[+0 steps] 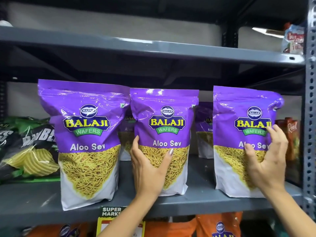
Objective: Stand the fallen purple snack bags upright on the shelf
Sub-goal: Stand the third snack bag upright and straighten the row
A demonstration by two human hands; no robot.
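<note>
Three purple Balaji Aloo Sev bags stand upright along the front of the grey shelf (42, 200): a left bag (89, 142), a middle bag (166, 130) and a right bag (239, 127). My left hand (150, 170) wraps the lower left side of the middle bag, thumb across its front. On the right bag's lower right side rests my right hand (268, 161), fingers spread over the front. Two more purple bags (204, 129) stand behind in the gaps, mostly hidden.
Green and black chip bags (25, 147) lie at the shelf's left. A red juice carton (290, 147) stands at the far right beside the perforated grey upright (310, 134). Orange snack bags (220, 224) and a price tag (111, 218) sit below. Another shelf (153, 48) runs overhead.
</note>
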